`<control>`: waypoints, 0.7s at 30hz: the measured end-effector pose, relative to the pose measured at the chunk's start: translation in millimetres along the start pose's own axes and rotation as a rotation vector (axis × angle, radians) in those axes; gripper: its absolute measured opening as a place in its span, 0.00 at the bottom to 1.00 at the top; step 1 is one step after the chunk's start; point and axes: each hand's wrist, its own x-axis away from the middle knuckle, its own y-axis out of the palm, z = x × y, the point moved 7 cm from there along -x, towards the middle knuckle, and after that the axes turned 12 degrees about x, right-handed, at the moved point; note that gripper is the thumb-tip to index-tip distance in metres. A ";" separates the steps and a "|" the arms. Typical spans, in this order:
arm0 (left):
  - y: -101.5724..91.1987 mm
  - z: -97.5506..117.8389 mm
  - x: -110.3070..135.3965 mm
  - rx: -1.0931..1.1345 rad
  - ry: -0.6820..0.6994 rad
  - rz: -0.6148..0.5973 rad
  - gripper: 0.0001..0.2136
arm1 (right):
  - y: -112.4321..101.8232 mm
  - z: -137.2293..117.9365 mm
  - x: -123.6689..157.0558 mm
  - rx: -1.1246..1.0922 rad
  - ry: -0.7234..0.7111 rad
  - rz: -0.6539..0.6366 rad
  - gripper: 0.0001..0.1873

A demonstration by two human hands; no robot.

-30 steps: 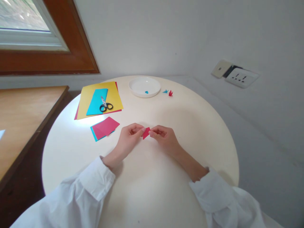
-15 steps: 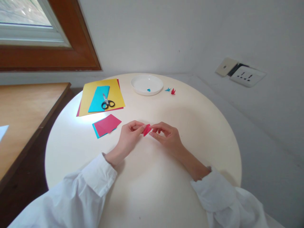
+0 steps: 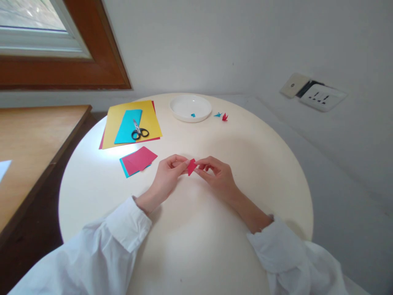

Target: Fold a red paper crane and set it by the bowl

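Note:
Over the middle of the white round table [image 3: 199, 229], a small folded piece of red paper [image 3: 192, 167] is held between my hands. My left hand [image 3: 170, 172] pinches its left side between thumb and bent fingers. At its right edge, the thumb and index finger of my right hand [image 3: 218, 174] close on the paper, with the other fingers curled in. The folds on the far side of the piece are hidden. Nearest my left hand lies a small stack of red sheets [image 3: 139, 159] over a blue sheet [image 3: 125, 169].
Black-handled scissors [image 3: 140, 132] rest on a folded blue sheet [image 3: 125, 127], above large yellow paper [image 3: 152, 123]. A white plate [image 3: 184, 117] at the back holds a small blue paper piece [image 3: 193, 115]. Beside it sit a blue paper crane [image 3: 218, 115] and a red one [image 3: 225, 117].
The red paper has turned slightly in my fingers and shows a flatter face. My right fingertips have come closer, onto its right edge.

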 end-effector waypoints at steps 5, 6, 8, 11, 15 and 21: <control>0.9 -0.2 1.3 0.034 -0.004 -0.011 0.07 | 1.1 3.1 0.6 -0.025 0.049 -0.020 0.05; 1.2 -0.2 1.5 0.039 -0.005 -0.013 0.07 | 1.2 3.4 0.8 -0.032 0.055 -0.023 0.05; 1.9 -0.1 1.5 0.051 -0.008 -0.020 0.07 | 1.4 3.6 1.0 -0.042 0.061 -0.027 0.05; 2.5 -0.6 1.1 0.066 -0.016 -0.024 0.07 | 1.5 3.6 0.7 -0.049 0.068 -0.029 0.05; 2.8 -0.9 0.5 0.077 -0.018 -0.032 0.08 | 2.3 4.4 -0.4 -0.066 0.086 -0.034 0.05; 2.3 0.0 0.7 0.071 -0.005 -0.044 0.08 | 5.2 8.1 0.2 -0.122 0.147 -0.056 0.05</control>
